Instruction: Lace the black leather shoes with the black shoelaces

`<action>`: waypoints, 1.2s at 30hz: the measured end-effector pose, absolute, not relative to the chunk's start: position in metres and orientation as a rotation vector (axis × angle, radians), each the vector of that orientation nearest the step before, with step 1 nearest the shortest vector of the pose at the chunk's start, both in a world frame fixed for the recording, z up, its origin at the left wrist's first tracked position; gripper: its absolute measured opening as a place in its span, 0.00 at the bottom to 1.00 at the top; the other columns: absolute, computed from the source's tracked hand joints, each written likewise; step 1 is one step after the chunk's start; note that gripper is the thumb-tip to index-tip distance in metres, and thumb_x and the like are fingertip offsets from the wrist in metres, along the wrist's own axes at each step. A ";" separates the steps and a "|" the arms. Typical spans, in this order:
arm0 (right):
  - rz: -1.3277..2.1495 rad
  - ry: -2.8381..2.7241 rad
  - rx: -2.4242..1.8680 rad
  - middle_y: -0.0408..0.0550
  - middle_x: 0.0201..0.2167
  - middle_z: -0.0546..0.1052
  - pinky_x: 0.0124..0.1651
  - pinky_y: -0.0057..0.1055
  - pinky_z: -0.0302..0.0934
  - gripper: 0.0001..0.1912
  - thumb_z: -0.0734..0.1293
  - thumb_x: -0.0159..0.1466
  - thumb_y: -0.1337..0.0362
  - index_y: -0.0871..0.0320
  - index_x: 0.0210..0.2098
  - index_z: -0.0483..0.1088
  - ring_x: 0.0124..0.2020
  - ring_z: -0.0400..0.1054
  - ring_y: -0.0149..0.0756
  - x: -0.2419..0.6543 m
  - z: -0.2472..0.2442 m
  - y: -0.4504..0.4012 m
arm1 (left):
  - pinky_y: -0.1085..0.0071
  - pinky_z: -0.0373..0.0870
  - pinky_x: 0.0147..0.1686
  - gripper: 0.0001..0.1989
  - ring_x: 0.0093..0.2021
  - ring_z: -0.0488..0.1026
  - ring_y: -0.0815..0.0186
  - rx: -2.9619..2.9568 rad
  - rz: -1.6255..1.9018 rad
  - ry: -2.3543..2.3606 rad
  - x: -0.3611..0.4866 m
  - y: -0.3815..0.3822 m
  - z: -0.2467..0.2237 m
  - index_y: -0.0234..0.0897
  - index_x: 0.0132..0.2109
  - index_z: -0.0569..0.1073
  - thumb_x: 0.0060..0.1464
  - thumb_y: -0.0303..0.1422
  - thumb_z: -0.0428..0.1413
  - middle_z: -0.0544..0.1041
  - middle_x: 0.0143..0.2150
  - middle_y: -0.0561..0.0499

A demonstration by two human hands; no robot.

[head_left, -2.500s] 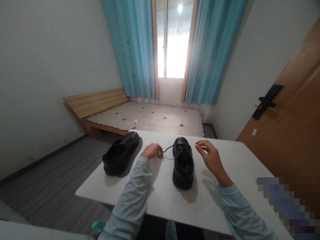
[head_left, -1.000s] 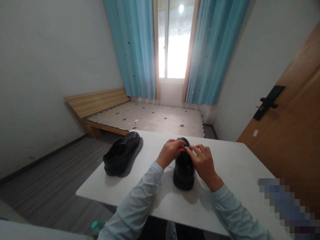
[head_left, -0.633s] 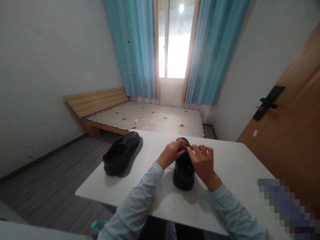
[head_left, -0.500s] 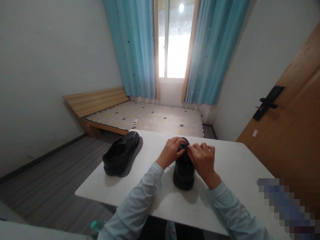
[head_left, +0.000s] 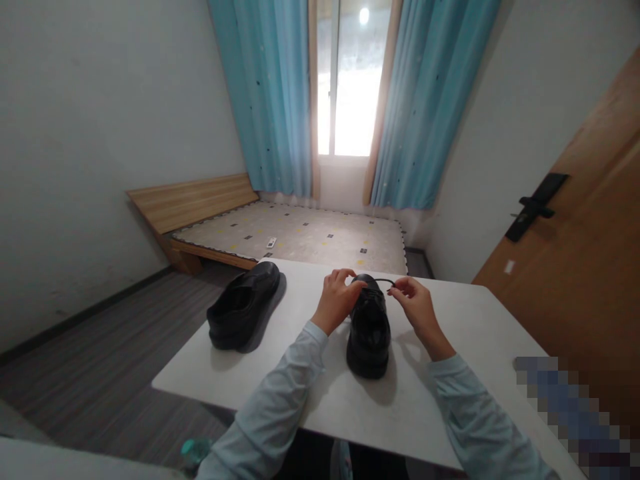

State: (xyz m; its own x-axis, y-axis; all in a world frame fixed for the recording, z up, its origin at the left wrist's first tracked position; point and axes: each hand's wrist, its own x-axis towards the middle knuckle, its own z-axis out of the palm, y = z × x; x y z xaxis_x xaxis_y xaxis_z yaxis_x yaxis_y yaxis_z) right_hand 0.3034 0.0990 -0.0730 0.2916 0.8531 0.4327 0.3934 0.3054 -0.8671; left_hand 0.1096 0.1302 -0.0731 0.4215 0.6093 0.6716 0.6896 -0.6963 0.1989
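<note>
A black shoe [head_left: 369,333] stands on the white table [head_left: 440,407] in front of me, its heel toward me. My right hand [head_left: 413,303] pinches the end of a dark shoelace [head_left: 383,280], which stretches from the top of the shoe out to the right. At the left side of the same shoe is my left hand [head_left: 337,297], its thumb and fingers at the lacing; whether it grips a lace is hidden. A second black shoe [head_left: 243,307] rests on the table's left part, touched by neither hand.
Beyond the table is a bed [head_left: 300,230] with a small white remote [head_left: 271,243] on it. A wooden door [head_left: 575,267] stands at the right. Low on the left is a green-capped bottle [head_left: 193,450]. A pixelated patch covers the table's right edge.
My right hand has moved right, away from the shoe, drawing a lace out with it. My left hand has shifted slightly left, and more of the shoe's top shows.
</note>
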 end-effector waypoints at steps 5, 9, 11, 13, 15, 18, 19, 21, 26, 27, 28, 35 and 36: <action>0.736 -1.199 -1.277 0.45 0.21 0.73 0.26 0.29 0.55 0.11 0.70 0.46 0.59 0.59 0.23 0.68 0.22 0.63 0.31 0.307 -0.079 0.101 | 0.62 0.63 0.45 0.11 0.48 0.62 0.61 -2.589 -1.129 -1.224 0.110 0.131 -0.074 0.47 0.46 0.74 0.56 0.33 0.53 0.68 0.48 0.48; 0.846 -1.122 -1.339 0.42 0.20 0.71 0.26 0.28 0.53 0.11 0.71 0.44 0.59 0.59 0.22 0.68 0.20 0.59 0.27 0.308 -0.082 0.100 | 0.62 0.62 0.46 0.10 0.49 0.62 0.61 -2.603 -1.138 -1.182 0.111 0.131 -0.075 0.47 0.45 0.74 0.57 0.33 0.53 0.68 0.47 0.48; 0.910 -1.089 -1.346 0.41 0.20 0.71 0.26 0.27 0.53 0.11 0.71 0.44 0.59 0.59 0.22 0.68 0.20 0.59 0.26 0.308 -0.083 0.099 | 0.62 0.62 0.46 0.09 0.49 0.62 0.61 -2.608 -1.147 -1.149 0.112 0.130 -0.076 0.46 0.43 0.75 0.57 0.34 0.53 0.69 0.47 0.48; 0.952 -1.065 -1.331 0.40 0.20 0.71 0.26 0.27 0.53 0.12 0.71 0.44 0.59 0.59 0.22 0.68 0.19 0.58 0.26 0.308 -0.084 0.098 | 0.62 0.62 0.46 0.08 0.49 0.62 0.61 -2.614 -1.147 -1.125 0.113 0.130 -0.077 0.46 0.41 0.76 0.56 0.34 0.53 0.69 0.47 0.48; 0.971 -1.051 -1.316 0.40 0.20 0.70 0.25 0.27 0.52 0.12 0.71 0.43 0.59 0.59 0.22 0.67 0.19 0.57 0.25 0.307 -0.084 0.097 | 0.62 0.62 0.45 0.07 0.48 0.62 0.61 -2.620 -1.143 -1.113 0.114 0.131 -0.077 0.45 0.40 0.76 0.56 0.34 0.54 0.70 0.46 0.48; 1.008 -1.039 -1.306 0.39 0.19 0.69 0.24 0.26 0.50 0.13 0.71 0.43 0.59 0.59 0.21 0.65 0.19 0.56 0.24 0.305 -0.084 0.096 | 0.62 0.62 0.46 0.06 0.48 0.62 0.61 -2.638 -1.139 -1.099 0.114 0.132 -0.078 0.46 0.39 0.77 0.55 0.33 0.56 0.70 0.46 0.48; 1.021 -1.037 -1.306 0.39 0.19 0.68 0.23 0.25 0.49 0.13 0.71 0.43 0.59 0.59 0.21 0.65 0.19 0.56 0.24 0.305 -0.084 0.096 | 0.62 0.62 0.46 0.06 0.48 0.62 0.61 -2.647 -1.138 -1.098 0.114 0.132 -0.078 0.46 0.39 0.77 0.54 0.33 0.56 0.71 0.46 0.49; 1.039 -1.040 -1.315 0.38 0.19 0.66 0.23 0.25 0.48 0.13 0.71 0.43 0.59 0.58 0.20 0.63 0.19 0.55 0.24 0.303 -0.084 0.096 | 0.62 0.62 0.46 0.06 0.49 0.62 0.61 -2.663 -1.136 -1.105 0.115 0.132 -0.078 0.46 0.38 0.77 0.54 0.33 0.57 0.71 0.46 0.49; 0.968 -1.110 -1.350 0.37 0.17 0.64 0.23 0.26 0.48 0.12 0.68 0.45 0.60 0.57 0.19 0.60 0.18 0.54 0.25 0.301 -0.088 0.099 | 0.62 0.62 0.46 0.06 0.49 0.62 0.61 -2.685 -1.160 -1.107 0.116 0.132 -0.079 0.46 0.38 0.77 0.55 0.34 0.55 0.72 0.46 0.50; 0.916 -1.151 -1.360 0.37 0.17 0.64 0.23 0.27 0.48 0.11 0.67 0.46 0.60 0.57 0.19 0.60 0.18 0.54 0.26 0.301 -0.089 0.101 | 0.62 0.62 0.46 0.06 0.49 0.62 0.61 -2.687 -1.166 -1.108 0.116 0.132 -0.079 0.45 0.38 0.77 0.55 0.34 0.55 0.72 0.46 0.50; 0.849 -1.201 -1.374 0.37 0.17 0.64 0.24 0.27 0.49 0.10 0.66 0.47 0.60 0.57 0.19 0.60 0.18 0.55 0.27 0.301 -0.091 0.102 | 0.62 0.62 0.46 0.06 0.49 0.62 0.61 -2.688 -1.174 -1.111 0.116 0.131 -0.079 0.45 0.38 0.77 0.55 0.35 0.55 0.72 0.46 0.50; 0.427 -1.473 -1.489 0.41 0.19 0.67 0.28 0.29 0.52 0.10 0.62 0.53 0.59 0.57 0.19 0.63 0.22 0.59 0.31 0.304 -0.092 0.103 | 0.61 0.65 0.47 0.08 0.48 0.64 0.61 -2.724 -1.269 -1.127 0.119 0.129 -0.075 0.41 0.37 0.78 0.55 0.36 0.55 0.73 0.45 0.48; 0.414 -1.484 -1.494 0.41 0.19 0.67 0.28 0.29 0.52 0.10 0.62 0.53 0.59 0.57 0.20 0.63 0.22 0.59 0.31 0.304 -0.091 0.103 | 0.60 0.65 0.48 0.08 0.48 0.64 0.61 -2.735 -1.278 -1.126 0.120 0.130 -0.074 0.41 0.36 0.78 0.55 0.36 0.55 0.73 0.45 0.48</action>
